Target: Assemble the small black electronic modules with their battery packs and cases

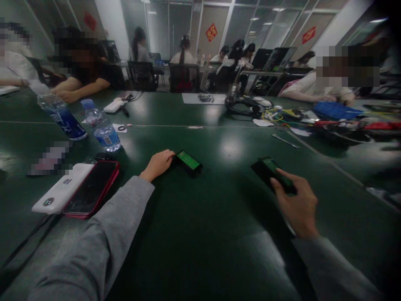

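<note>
My left hand (159,163) is closed at the left end of a small green circuit board (188,160) with a black edge or frame. That board is at the table surface, green face up. Farther right, my right hand (297,200) pinches a second dark-edged board (272,167), thumb on its near side and fingers over the top. A green face shows on part of it, and it looks tilted above its shadow. My palm and fingers hide its right end.
Left of my arm lie a red-cased phone (92,188) and a white power bank (62,188). Behind them stand a small water bottle (105,131) and a taller bottle (64,115). A wrench (285,141) and tangled cables (282,115) lie back right. Several people sit beyond.
</note>
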{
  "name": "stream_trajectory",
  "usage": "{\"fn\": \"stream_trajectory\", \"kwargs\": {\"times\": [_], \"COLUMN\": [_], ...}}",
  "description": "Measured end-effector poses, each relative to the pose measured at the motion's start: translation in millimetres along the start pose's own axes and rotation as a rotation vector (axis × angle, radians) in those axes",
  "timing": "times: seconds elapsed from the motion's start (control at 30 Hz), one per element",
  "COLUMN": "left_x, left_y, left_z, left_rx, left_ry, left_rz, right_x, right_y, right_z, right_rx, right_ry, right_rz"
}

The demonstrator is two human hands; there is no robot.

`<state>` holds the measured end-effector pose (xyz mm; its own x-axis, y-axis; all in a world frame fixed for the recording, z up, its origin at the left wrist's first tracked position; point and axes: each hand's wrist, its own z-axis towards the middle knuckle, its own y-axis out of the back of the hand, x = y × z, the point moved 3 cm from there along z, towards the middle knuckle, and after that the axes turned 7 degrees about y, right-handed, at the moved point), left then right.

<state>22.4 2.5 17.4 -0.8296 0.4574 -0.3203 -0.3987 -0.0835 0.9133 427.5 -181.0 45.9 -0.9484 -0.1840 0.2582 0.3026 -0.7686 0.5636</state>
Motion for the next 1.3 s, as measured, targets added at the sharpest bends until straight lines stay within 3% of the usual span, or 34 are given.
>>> {"fn": "stream_trajectory", "kwargs": {"times": [0.07, 0.17, 0.27, 0.37, 0.53, 0.63, 0.73, 0.87, 0.97, 1.1, 1.3], "left_x": [3.2, 10.8, 19.0, 25.4, 37.6, 43.4, 42.8, 41.2, 40.9, 40.9, 37.5], "left_y": [-2.0, -5.5, -7.4, -8.4, -8.7, -9.1, -9.2, -8.2, -7.6, -6.4, -3.6], "left_z": [1.5, 4.6, 7.5, 9.9, 13.7, 14.7, 15.4, 15.1, 14.9, 14.5, 14.4], "left_rx": [-0.010, -0.034, -0.067, -0.069, -0.149, -0.218, -0.205, -0.183, -0.175, -0.190, -0.171], "left_ry": [0.013, 0.046, 0.103, 0.149, 0.251, 0.332, 0.327, 0.339, 0.336, 0.338, 0.368], "left_rz": [-0.038, -0.176, -0.370, -0.526, -0.757, -0.853, -0.874, -0.889, -0.896, -0.893, -0.895], "right_x": [50.4, 121.6, 174.1, 207.2, 236.6, 232.3, 200.8, 141.3, 115.1, 114.5, 124.7], "right_y": [-16.4, -42.7, -67.9, -96.3, -133.7, -132.9, -126.2, -133.1, -146.1, -156.3, -150.0], "right_z": [-0.8, -6.5, -6.6, 5.1, 25.6, 29.2, 31.8, 36.3, 36.6, 33.8, 36.4], "right_rx": [0.084, 0.318, 0.488, 0.522, 0.432, 0.366, 0.309, 0.276, 0.280, 0.442, 0.608], "right_ry": [0.089, 0.234, 0.353, 0.401, 0.440, 0.481, 0.449, 0.252, 0.069, -0.050, -0.046], "right_rz": [0.171, 0.385, 0.474, 0.418, 0.234, 0.203, 0.162, 0.239, 0.441, 0.617, 0.698]}}
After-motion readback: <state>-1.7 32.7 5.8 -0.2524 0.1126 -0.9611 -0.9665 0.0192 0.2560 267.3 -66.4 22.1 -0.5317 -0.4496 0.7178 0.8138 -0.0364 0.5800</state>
